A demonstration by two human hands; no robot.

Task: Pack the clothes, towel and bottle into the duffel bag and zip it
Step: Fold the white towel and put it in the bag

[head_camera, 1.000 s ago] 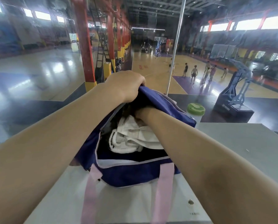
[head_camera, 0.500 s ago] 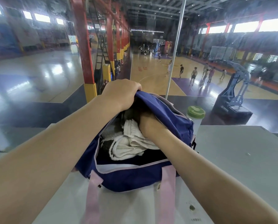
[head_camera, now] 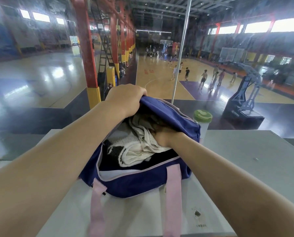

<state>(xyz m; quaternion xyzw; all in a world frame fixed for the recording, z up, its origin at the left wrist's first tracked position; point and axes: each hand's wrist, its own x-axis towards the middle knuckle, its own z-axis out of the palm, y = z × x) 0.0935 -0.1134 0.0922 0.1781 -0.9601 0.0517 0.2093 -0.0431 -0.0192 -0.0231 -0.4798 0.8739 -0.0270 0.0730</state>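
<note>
In duffel bag (head_camera: 142,182): towel (head_camera: 139,151) | hands: left (head_camera: 125,100) grips flap, right (head_camera: 163,137) unclear

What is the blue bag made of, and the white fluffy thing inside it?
The navy duffel bag with pink straps looks like matte woven fabric: it sags and creases. The white towel inside looks like soft terry cotton, judging by its nubby, looped edge.
</note>
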